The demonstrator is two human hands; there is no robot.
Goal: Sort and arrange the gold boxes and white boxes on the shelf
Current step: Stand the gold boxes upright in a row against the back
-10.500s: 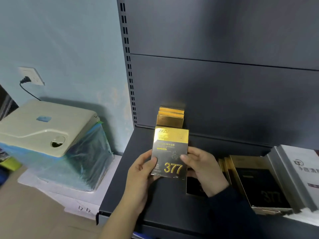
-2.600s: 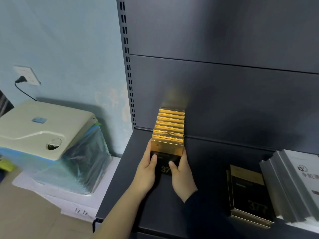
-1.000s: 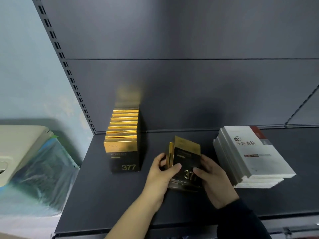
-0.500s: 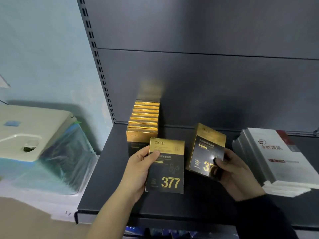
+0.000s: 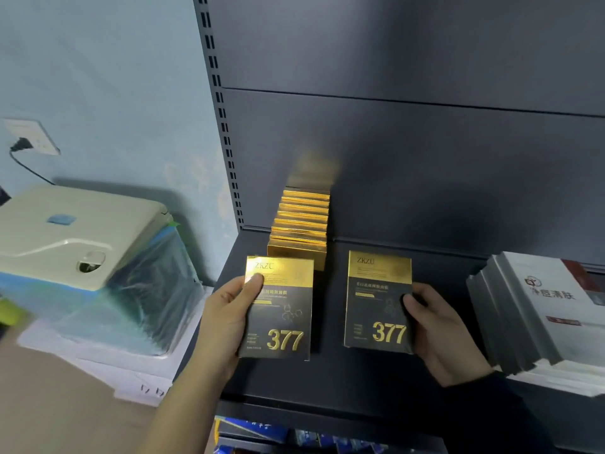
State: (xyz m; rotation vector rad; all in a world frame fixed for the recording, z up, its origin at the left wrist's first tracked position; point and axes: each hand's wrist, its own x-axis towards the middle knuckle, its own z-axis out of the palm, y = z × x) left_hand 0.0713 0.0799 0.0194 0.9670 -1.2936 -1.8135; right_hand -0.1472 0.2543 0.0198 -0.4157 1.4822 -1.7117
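I hold one gold-and-black box marked 377 in each hand, both upright and facing me. My left hand grips the left gold box, just in front of a row of several gold boxes that stand one behind another toward the shelf back. My right hand grips the right gold box, which stands over bare shelf to the right of that row. A leaning stack of white boxes lies at the right end of the dark shelf.
Left of the shelf stands a beige machine wrapped in clear plastic. A wall socket with a black plug is above it. The slotted shelf upright borders the left side. Blue packages show on the level below.
Both boxes have been turned upright to face me and held further apart. The left box has come in front of the row. The view has shifted slightly left.
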